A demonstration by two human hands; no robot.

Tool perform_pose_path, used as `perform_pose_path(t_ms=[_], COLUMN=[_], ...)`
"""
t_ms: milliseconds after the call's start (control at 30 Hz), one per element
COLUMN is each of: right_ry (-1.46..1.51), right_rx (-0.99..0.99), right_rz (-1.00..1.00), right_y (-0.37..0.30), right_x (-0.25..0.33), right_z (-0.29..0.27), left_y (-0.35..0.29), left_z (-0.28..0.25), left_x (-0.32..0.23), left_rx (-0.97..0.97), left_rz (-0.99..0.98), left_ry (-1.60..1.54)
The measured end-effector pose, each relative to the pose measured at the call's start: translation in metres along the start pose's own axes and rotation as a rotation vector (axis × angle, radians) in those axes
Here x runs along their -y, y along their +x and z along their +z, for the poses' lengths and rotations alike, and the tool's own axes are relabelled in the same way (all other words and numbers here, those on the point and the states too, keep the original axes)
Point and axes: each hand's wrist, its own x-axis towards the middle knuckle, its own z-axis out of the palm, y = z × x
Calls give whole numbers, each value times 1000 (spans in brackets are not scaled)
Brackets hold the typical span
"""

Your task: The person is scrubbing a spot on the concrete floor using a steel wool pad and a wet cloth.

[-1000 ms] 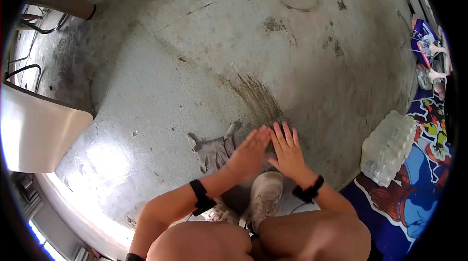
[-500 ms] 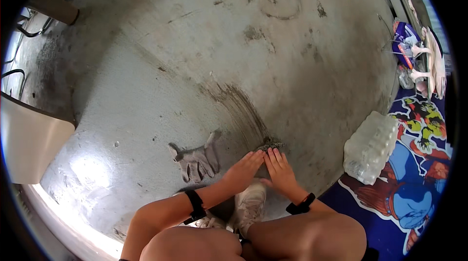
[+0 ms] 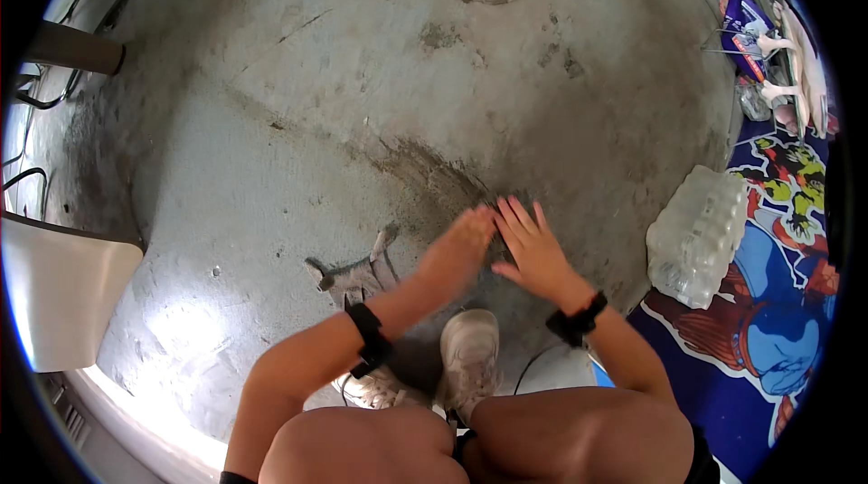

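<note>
On the grey concrete floor (image 3: 298,158), a dark streak of damp-looking dirt (image 3: 425,172) curves down to my fingertips. My right hand (image 3: 538,258) is open with its fingers spread, palm toward the floor. Beside it, my left hand (image 3: 457,253) is smeared by motion, its fingertips close to the right forefinger; how its fingers are bent is unclear. Any clump of dirt beneath the fingers is mostly hidden. A grey work glove (image 3: 357,276) lies left of my left hand, partly covered by my forearm.
A clear plastic egg tray (image 3: 696,235) rests at the right by a blue mat with cartoon figures (image 3: 768,294). Behind it stand a rack and a purple package (image 3: 743,36). At the left are a beige bin-like object (image 3: 68,294) and a brown furniture leg (image 3: 81,48). My pale shoes (image 3: 470,353) are below.
Both hands have moved forward, away from my feet, and the right hand's fingers have spread. The dirt clump seen at my fingertips is now mostly hidden. The view has shifted slightly.
</note>
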Motion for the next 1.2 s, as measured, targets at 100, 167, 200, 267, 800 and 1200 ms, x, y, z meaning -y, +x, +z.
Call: perform_pose_path(t_ms=[100, 167, 200, 267, 800, 1200], right_ry=[0, 4, -6, -1, 56, 230], right_rx=[108, 167, 107, 56, -17, 19], right_rz=[89, 128, 119, 129, 100, 103], right_y=[-68, -72, -66, -41, -32, -41], right_x=[22, 29, 28, 31, 45, 65], right_z=[38, 36, 35, 24, 24, 29], left_y=[-22, -25, -24, -21, -33, -59], left_z=[31, 29, 31, 21, 18, 28], left_x=[-54, -57, -52, -32, -31, -50], left_rx=[-119, -164, -161, -144, -119, -141], left_rz=[84, 144, 104, 85, 29, 14], left_ry=[-68, -83, -120, -167, -168, -192])
